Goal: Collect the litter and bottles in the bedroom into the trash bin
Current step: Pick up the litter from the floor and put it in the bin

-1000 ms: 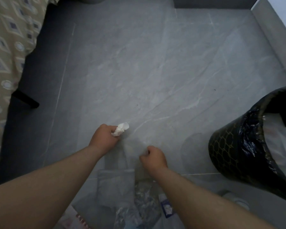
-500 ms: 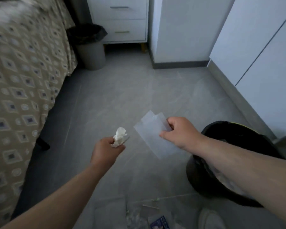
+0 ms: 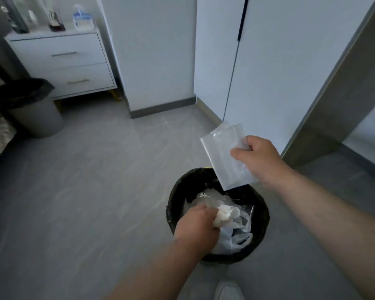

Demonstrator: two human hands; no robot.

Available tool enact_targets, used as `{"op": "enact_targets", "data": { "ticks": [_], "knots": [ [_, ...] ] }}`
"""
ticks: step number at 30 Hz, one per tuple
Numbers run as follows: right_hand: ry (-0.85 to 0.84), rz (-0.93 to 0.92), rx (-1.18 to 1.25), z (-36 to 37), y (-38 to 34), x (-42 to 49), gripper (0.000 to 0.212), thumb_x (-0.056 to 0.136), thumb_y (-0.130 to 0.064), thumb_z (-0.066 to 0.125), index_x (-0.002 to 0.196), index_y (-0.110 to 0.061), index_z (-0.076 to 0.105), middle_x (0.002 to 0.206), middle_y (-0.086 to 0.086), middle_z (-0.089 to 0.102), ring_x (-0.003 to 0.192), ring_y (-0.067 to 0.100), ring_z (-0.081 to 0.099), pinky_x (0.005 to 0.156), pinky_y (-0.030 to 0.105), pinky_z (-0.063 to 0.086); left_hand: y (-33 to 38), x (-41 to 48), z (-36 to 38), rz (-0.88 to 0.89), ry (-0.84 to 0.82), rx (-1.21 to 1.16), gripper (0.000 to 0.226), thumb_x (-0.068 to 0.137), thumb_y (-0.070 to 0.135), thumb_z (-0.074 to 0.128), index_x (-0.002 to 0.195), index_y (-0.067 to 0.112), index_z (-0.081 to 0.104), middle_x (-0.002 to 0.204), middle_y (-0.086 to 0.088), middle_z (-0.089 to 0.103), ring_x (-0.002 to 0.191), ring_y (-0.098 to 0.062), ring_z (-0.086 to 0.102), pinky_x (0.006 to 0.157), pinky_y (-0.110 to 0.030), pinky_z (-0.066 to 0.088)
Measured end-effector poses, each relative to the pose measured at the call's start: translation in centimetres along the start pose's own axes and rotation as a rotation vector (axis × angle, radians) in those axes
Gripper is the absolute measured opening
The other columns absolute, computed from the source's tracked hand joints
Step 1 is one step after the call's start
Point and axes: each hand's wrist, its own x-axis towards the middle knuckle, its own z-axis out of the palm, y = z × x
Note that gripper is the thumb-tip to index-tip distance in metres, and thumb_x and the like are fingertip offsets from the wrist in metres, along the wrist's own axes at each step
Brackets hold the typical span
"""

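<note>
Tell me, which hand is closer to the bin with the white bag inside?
Left. The left hand holds a crumpled tissue right over the bin's opening; the right hand pinches a clear wrapper above its far rim.

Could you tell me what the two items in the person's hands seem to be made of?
The white wad in the left hand looks like soft, matte tissue paper: crumpled, fibrous. The flat packet in the right hand seems thin, glossy clear plastic: translucent, shiny.

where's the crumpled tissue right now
In the head view, the crumpled tissue is gripped by the left hand directly over the black trash bin, above the white plastic bag inside it.
</note>
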Motion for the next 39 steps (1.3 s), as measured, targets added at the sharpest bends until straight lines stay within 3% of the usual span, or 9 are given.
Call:
{"op": "enact_targets", "data": {
  "ticks": [6,10,14,16,18,21,24,31,39],
  "knots": [
    [-0.089,0.109,0.024,0.1,2.1,-0.2,0.021,0.081,-0.017,0.067,0.097,-0.003,0.064,0.097,0.017,0.069,0.088,0.033,0.068,0.076,0.042,0.056,-1.0,0.5,0.1,-0.170,-0.037,-0.050,0.088,0.074,0.052,0.067,0.145,0.028,0.021,0.136,0.002,0.035,0.127,-0.021,0.035,0.103,-0.032,0.034],
    [-0.147,0.158,0.062,0.8,3.1,-0.7,0.010,0.083,-0.011,0.066,0.091,-0.016,0.065,0.089,0.005,0.070,0.073,0.015,0.067,0.057,0.023,0.051,-3.0,-1.6,-1.2,-0.087,0.113,0.015,0.084,0.083,0.054,0.058,0.149,0.020,0.019,0.153,0.005,0.023,0.142,-0.013,0.017,0.114,-0.024,0.015],
    [-0.268,0.213,0.038,3.4,4.9,-1.5,0.017,0.082,-0.012,0.066,0.098,-0.018,0.063,0.095,0.005,0.070,0.079,0.016,0.067,0.067,0.031,0.055,-5.7,-3.1,-1.6,-0.096,-0.028,0.093,0.103,0.079,0.067,0.050,0.151,0.017,-0.004,0.158,0.005,-0.014,0.145,-0.011,-0.013,0.118,-0.028,0.001],
    [-0.317,0.196,-0.127,5.1,6.1,-2.1,0.036,0.086,-0.021,0.064,0.119,-0.013,0.056,0.107,0.006,0.065,0.089,0.018,0.064,0.074,0.033,0.052,-6.4,-3.8,-1.5,-0.081,-0.123,0.056,0.115,0.073,0.070,0.054,0.149,0.019,-0.015,0.150,0.010,-0.031,0.142,-0.006,-0.019,0.118,-0.027,0.004],
    [-0.310,-0.049,-0.589,6.5,7.5,-2.9,0.057,0.089,-0.037,0.057,0.138,-0.016,0.038,0.130,0.007,0.048,0.114,0.026,0.052,0.090,0.035,0.045,-6.9,-4.2,-1.2,-0.061,-0.140,0.035,0.121,0.068,0.071,0.056,0.147,0.021,-0.021,0.145,0.013,-0.039,0.141,-0.003,-0.018,0.118,-0.027,0.007],
    [-0.490,-0.430,-0.986,9.2,9.7,-4.4,0.058,0.091,-0.046,0.048,0.140,-0.020,0.035,0.151,0.012,0.026,0.137,0.032,0.028,0.110,0.043,0.029,-7.5,-4.5,-0.4,-0.051,-0.100,0.011,0.117,0.072,0.072,0.051,0.146,0.022,-0.023,0.145,0.012,-0.040,0.144,-0.009,-0.015,0.119,-0.029,0.008],
    [-0.741,-0.357,-1.143,11.4,11.6,-4.3,0.059,0.092,-0.045,0.046,0.145,-0.024,0.028,0.159,0.014,0.008,0.144,0.031,0.013,0.114,0.048,0.020,-7.5,-4.3,0.5,-0.048,-0.004,-0.032,0.099,0.085,0.062,0.047,0.147,0.021,-0.019,0.145,0.012,-0.037,0.145,-0.008,-0.014,0.118,-0.025,0.005],
    [-0.859,-0.184,-1.268,13.4,13.9,-3.0,0.067,0.093,-0.045,0.046,0.150,-0.029,0.015,0.161,0.006,-0.001,0.147,0.026,0.005,0.115,0.049,0.020,-7.7,-4.0,1.9,-0.079,0.059,-0.087,0.097,0.070,0.071,0.023,0.143,0.027,-0.023,0.138,0.021,-0.041,0.138,-0.004,-0.029,0.113,-0.019,-0.007],
    [-0.701,-0.282,-1.260,12.6,5.0,-3.1,0.059,0.084,-0.040,0.052,0.138,-0.020,0.042,0.136,0.011,0.045,0.124,0.033,0.045,0.099,0.042,0.043,-7.9,-5.2,-1.6,-0.082,-0.017,-0.134,0.097,0.081,0.067,0.048,0.149,0.031,-0.011,0.157,0.006,-0.019,0.146,-0.011,-0.013,0.119,-0.031,0.007]
  ]
}}
